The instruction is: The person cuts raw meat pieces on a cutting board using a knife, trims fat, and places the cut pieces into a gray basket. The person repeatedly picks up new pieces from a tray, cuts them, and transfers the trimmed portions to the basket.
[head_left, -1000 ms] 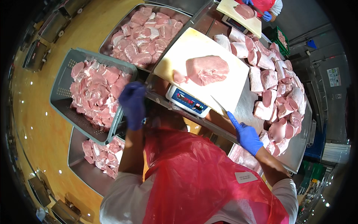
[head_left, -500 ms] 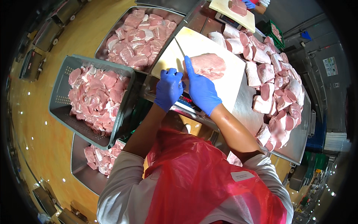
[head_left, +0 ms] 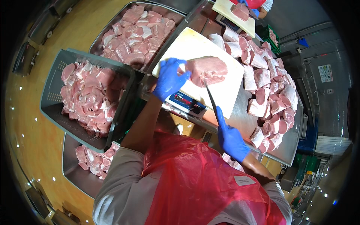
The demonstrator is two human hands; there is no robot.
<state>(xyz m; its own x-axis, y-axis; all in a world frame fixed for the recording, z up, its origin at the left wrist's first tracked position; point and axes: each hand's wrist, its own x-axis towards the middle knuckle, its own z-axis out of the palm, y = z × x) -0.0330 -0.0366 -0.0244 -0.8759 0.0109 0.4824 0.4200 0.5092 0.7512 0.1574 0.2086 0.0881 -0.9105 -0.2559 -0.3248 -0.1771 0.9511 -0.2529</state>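
A thick piece of pink raw meat (head_left: 210, 69) lies on the white cutting board (head_left: 183, 41). My left hand (head_left: 168, 79), in a blue glove, is closed at its left end, with pink meat showing between thumb and fingers. My right hand (head_left: 233, 141), also gloved in blue, grips a knife (head_left: 211, 96) near the table's front edge. Its index finger is stretched along the handle, and the blade points away from me with its tip at the meat's near edge. Under the board's near side sits a scale (head_left: 187, 103) with a lit red display.
Raw meat chunks (head_left: 262, 77) are heaped on the steel table (head_left: 234, 122) to the right. On the left stand a grey perforated crate (head_left: 50, 99) of trimmings and metal tubs (head_left: 99, 41) of meat. Across the table, another person's gloved hand (head_left: 256, 12) is beside a second board (head_left: 225, 8).
My right hand has drawn the knife back toward me and right, off the meat's left end. The blade now points at its near edge. My left hand has shifted slightly left and nearer.
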